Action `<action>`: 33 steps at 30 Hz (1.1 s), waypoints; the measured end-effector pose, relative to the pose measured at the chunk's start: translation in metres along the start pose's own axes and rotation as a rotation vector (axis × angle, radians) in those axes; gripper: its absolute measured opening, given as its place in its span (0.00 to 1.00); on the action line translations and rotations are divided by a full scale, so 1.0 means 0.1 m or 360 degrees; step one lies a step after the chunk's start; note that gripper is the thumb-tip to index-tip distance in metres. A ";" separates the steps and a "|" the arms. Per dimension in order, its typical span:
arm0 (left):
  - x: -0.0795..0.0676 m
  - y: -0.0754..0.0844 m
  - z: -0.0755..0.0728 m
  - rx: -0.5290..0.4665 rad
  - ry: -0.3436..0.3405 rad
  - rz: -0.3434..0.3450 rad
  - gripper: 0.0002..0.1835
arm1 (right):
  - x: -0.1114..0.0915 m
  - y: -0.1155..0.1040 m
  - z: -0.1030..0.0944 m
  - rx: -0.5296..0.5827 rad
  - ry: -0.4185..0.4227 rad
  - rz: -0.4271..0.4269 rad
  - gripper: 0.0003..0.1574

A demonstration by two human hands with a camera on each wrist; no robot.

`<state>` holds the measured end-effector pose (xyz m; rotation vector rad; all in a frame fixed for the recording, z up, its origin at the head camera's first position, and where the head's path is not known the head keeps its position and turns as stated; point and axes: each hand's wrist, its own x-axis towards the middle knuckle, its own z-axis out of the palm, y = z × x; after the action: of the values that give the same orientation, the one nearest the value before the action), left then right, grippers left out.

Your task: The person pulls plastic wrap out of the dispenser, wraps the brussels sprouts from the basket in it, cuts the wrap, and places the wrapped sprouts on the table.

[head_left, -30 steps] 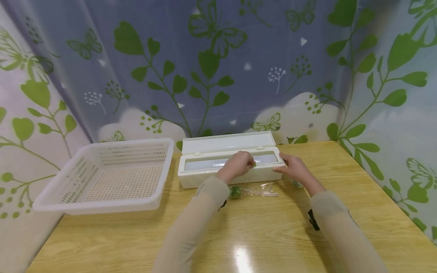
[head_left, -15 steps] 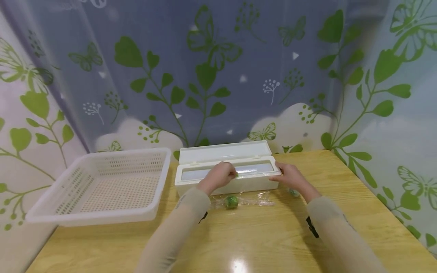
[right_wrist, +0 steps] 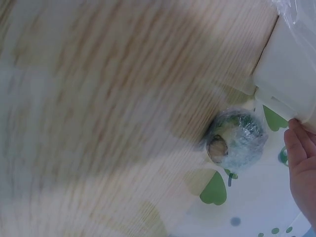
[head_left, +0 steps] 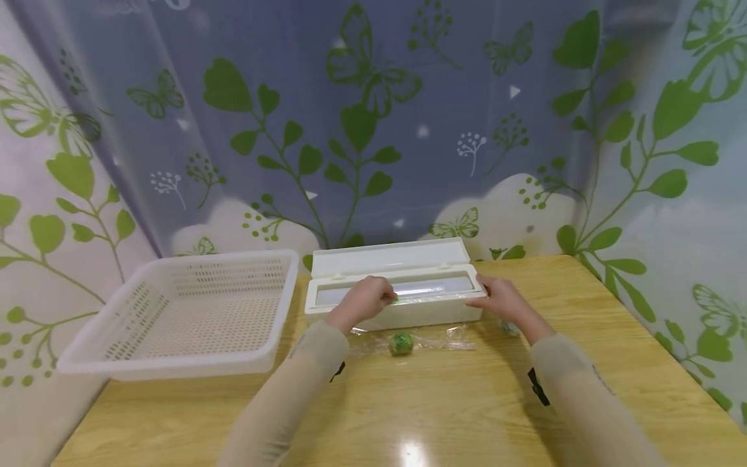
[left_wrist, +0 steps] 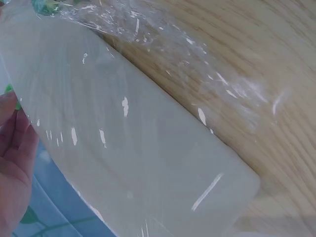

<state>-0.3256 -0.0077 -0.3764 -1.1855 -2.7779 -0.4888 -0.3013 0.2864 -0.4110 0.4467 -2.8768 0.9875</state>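
Note:
A long white cling film dispenser (head_left: 393,314) lies on the table with its lid raised at the back. My left hand (head_left: 364,301) is at its front top edge, pinching a small green slider (left_wrist: 17,98) there. The right hand (head_left: 504,299) grips the dispenser's right end, thumb at the front. Clear cling film (left_wrist: 148,29) drapes down the front face and spreads on the table. On that film lies a green, round vegetable-like piece (head_left: 401,344). Beside the right wrist sits another round green piece (right_wrist: 237,138), wrapped in film, with a pale brownish cut spot showing.
A white perforated plastic basket (head_left: 169,370) stands to the left of the dispenser. Behind the wooden table (head_left: 467,415) hangs a curtain (head_left: 373,181) printed with leaves and butterflies, close to the raised lid.
My left hand has slid leftward along the dispenser's front edge with the green slider. The right hand keeps its grip on the right end. The head view has shifted slightly.

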 end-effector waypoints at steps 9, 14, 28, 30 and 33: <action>-0.22 -0.17 -0.09 0.0000 -0.0033 -0.0109 0.06 | -0.01 -0.02 0.03 -0.0002 0.0014 -0.0006 0.45; -0.30 -0.24 -0.17 0.0023 -0.0004 -0.0140 0.05 | 0.00 -0.03 0.02 -0.0015 0.0031 -0.0009 0.46; -0.44 -0.36 -0.27 0.0085 -0.0022 -0.0267 0.04 | 0.01 0.02 -0.01 -0.0016 -0.0017 0.0018 0.50; -0.45 -0.37 -0.27 0.0110 -0.0030 -0.0261 0.04 | 0.02 0.02 -0.01 -0.0033 -0.0009 0.0009 0.49; -0.47 -0.37 -0.27 0.0122 -0.0036 -0.0261 0.04 | 0.01 0.02 0.01 -0.0034 -0.0011 0.0000 0.49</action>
<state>-0.3206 -0.0725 -0.3697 -0.9586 -2.8993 -0.3789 -0.3032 0.2865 -0.4129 0.4496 -2.8905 0.9564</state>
